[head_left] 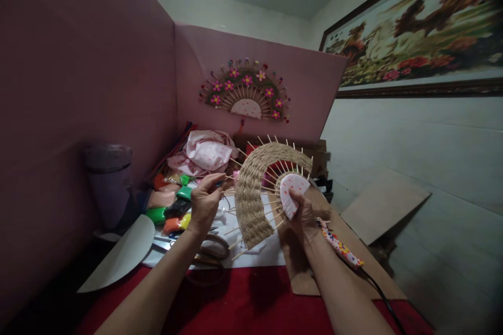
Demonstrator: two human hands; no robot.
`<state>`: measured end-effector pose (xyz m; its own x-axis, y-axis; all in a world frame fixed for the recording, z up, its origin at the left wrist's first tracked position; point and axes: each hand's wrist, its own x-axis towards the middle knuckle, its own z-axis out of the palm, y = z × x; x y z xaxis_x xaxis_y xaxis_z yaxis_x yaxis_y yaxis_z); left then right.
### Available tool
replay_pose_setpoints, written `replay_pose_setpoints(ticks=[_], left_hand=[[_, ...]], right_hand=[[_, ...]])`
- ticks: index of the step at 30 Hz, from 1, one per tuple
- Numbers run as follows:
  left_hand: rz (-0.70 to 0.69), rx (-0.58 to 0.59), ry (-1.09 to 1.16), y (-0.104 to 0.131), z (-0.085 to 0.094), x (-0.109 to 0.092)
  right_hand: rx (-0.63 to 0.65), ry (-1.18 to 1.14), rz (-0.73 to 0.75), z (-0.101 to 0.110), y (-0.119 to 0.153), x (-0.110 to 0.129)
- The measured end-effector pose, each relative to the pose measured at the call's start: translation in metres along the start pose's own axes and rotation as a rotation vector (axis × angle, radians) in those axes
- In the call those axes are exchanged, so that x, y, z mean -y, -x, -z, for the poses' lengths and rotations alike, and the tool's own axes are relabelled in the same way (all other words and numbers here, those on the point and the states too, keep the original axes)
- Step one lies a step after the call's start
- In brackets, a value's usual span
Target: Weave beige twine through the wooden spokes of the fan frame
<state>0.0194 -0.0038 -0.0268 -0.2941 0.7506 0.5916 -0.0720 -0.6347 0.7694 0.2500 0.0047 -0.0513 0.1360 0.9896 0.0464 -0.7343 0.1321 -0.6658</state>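
Note:
My right hand (302, 214) grips a half-round woven fan (251, 193) by its white centre piece with small pink dots (291, 193), thumb on the front. The fan is tilted on its side, a tan braided band threaded over thin wooden sticks whose bare ends stick out past the rim. At the fan's left edge, my left hand (206, 200) is closed in a pinch beside a stick end. A small blue piece (219, 184) shows at its fingers; whether it touches the stick I cannot tell.
Scissors (212, 248), coloured clay packets (161, 199), dotted cloth (208, 149) and a white half-circle sheet (121, 256) lie left. A flowered glue gun (341, 245) with a black cord rests on cardboard (302, 272) at right. A decorated fan (247, 89) hangs behind.

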Motion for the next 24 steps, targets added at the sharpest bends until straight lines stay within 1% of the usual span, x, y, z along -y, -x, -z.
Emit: replay_pose_setpoints(ticks=[1,2,5,8,10,12,13,15,17,18,20,22,23,24], left_hand=[[-0.008,0.008,-0.011,0.001,-0.001,-0.002],[0.016,0.033,-0.009,0.001,-0.001,-0.004],[0.182,0.159,0.102,0.004,-0.004,-0.009],[0.285,0.257,0.224,0.005,-0.006,-0.01],[0.348,0.325,0.201,0.004,-0.005,-0.008],[0.447,0.372,0.087,0.002,-0.002,-0.005],[0.503,0.375,0.021,0.001,0.0,-0.003],[0.622,0.337,-0.073,-0.003,0.006,0.0],[0.724,0.282,-0.099,-0.008,0.012,0.003],[0.745,0.245,-0.106,-0.011,0.015,0.003],[0.723,0.152,-0.138,-0.015,0.019,0.002],[0.62,0.076,-0.122,-0.017,0.019,-0.003],[0.576,0.087,-0.067,-0.016,0.018,-0.007],[0.533,0.13,0.033,-0.015,0.016,-0.012]], right_hand=[[0.002,0.0,0.0,0.0,0.0,0.0],[0.004,0.004,-0.004,-0.001,0.0,0.0],[0.018,0.028,-0.01,-0.002,0.0,0.0],[0.017,0.037,0.036,-0.002,0.001,0.0],[0.014,0.05,0.038,-0.001,0.001,0.0],[0.011,0.071,0.008,-0.001,0.002,0.0],[0.01,0.077,-0.006,-0.001,0.002,0.0],[0.011,0.085,-0.027,-0.001,0.003,0.002],[0.028,0.094,-0.037,-0.002,0.003,0.002],[0.039,0.097,-0.037,-0.002,0.003,0.003],[0.055,0.094,-0.026,-0.001,0.002,0.002],[0.058,0.073,0.007,0.0,0.0,0.002],[0.06,0.063,0.025,0.001,-0.001,0.001],[0.07,0.055,0.043,0.001,-0.002,0.001]])
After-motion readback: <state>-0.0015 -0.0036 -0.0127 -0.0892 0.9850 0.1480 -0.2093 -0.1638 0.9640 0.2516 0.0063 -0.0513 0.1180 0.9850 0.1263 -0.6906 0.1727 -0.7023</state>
